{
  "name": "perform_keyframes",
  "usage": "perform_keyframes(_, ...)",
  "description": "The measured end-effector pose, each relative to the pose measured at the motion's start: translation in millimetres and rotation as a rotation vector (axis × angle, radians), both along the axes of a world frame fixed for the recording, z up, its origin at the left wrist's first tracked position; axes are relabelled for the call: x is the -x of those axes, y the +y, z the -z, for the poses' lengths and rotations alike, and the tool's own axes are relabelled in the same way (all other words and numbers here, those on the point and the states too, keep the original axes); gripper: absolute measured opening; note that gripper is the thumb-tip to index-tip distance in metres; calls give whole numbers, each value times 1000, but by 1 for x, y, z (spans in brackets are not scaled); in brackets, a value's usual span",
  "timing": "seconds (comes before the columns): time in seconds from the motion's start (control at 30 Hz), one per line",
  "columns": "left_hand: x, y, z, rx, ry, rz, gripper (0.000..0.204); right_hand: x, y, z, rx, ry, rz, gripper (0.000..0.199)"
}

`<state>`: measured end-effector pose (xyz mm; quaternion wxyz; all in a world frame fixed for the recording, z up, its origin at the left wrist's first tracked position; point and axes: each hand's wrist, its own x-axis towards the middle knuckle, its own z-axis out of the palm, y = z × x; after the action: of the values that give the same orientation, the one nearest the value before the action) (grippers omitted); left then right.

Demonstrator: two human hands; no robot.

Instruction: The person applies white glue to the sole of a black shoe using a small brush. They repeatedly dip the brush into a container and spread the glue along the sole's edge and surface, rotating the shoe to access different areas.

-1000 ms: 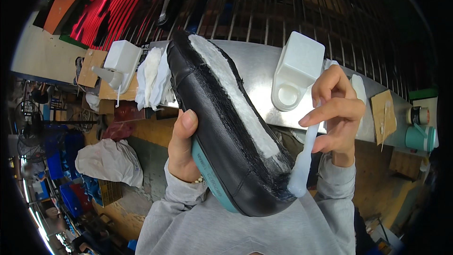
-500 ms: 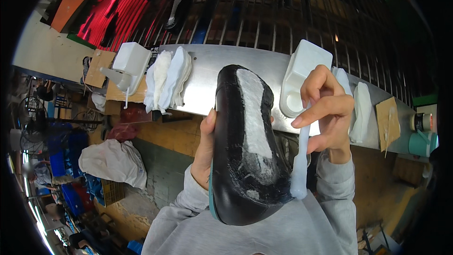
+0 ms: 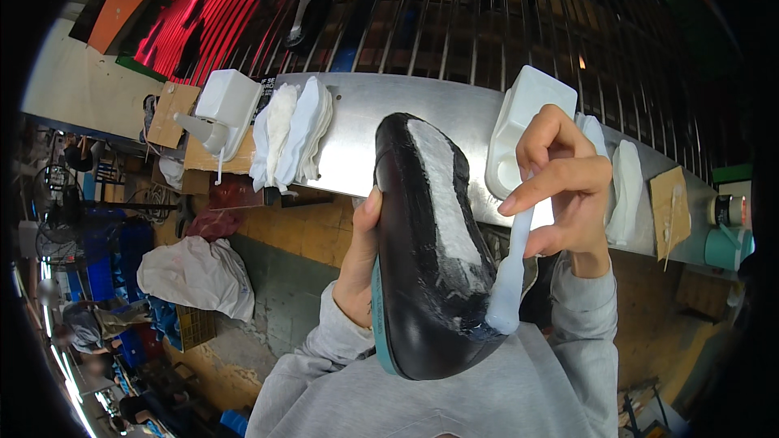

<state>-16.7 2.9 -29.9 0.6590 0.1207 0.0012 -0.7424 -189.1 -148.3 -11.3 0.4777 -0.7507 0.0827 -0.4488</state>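
A black shoe upper point(image 3: 406, 276), stretched over a last with a teal edge point(image 3: 383, 332), is held up in front of my body, bottom side turned toward me. A white fuzzy strip point(image 3: 445, 203) runs along its middle, and the black rim around it looks wet. My left hand point(image 3: 359, 264) is closed around the shoe's left side; its other fingers are hidden behind it. Pinched in my right hand point(image 3: 568, 186) is a whitish translucent brush point(image 3: 510, 280). The brush's thick lower end touches the rim at the shoe's near right; its bristles are mostly hidden.
Beyond my hands runs a metal bench point(image 3: 381, 93) with a white plastic container at left point(image 3: 229, 105) and another at right point(image 3: 537, 113). White cloth pads point(image 3: 296, 134) lie by the left one. Behind is a rack of metal rods point(image 3: 422, 24) carrying shoes.
The brush has moved slightly left and up, from the rim's outer edge onto the shoe's near-right rim. The shoe has tilted a little and shifted right in my left hand.
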Motion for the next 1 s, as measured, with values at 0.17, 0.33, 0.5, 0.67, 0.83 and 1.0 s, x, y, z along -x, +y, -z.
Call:
perform_keyframes(0.17, 7, -2, 19, 23, 170, 79, 74, -15, -4, 7, -21, -99, -103, 46)
perform_keyframes(0.33, 11, -4, 43, -104, -80, 154, 61, -23, -7, 7, -33, -87, -153, 43)
perform_keyframes(0.5, 16, -13, -14, -290, 99, 156, 52, -33, -7, 9, -83, -91, -197, 41)
perform_keyframes(0.67, 29, -20, 7, -285, 434, 257, 59, -27, -10, 13, -69, -51, -216, 40)
perform_keyframes(0.83, 24, -25, 22, -72, 764, 542, 69, -27, -8, -5, -42, -4, -148, 39)
perform_keyframes(1.0, 11, -33, 20, 112, 1011, 893, 81, -31, -9, -9, 12, -22, -150, 37)
